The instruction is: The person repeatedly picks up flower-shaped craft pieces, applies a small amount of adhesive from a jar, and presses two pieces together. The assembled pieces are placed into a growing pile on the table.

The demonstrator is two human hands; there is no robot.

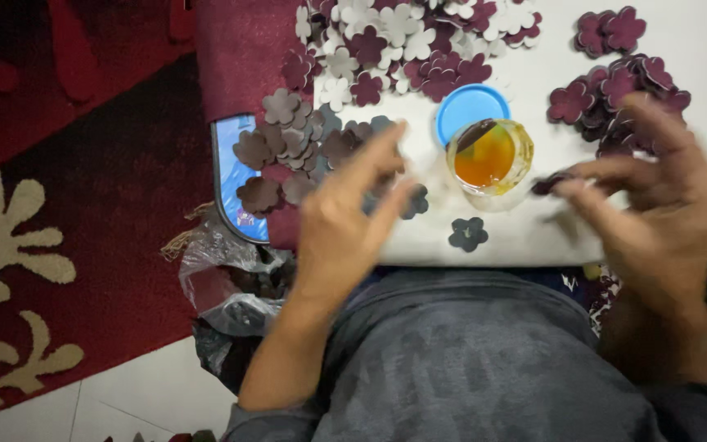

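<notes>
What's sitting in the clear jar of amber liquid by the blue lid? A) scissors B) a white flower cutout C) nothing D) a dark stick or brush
D: a dark stick-like tool leans in the clear jar of amber liquid, next to the blue lid.

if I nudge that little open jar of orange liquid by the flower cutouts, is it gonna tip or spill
The jar looks short and wide, so it probably slides rather than tips. It stands open, its blue lid lying beside it, and the liquid sits near the rim, so a sharp push could slosh some out. A dark stick resting inside may shift too.
</notes>
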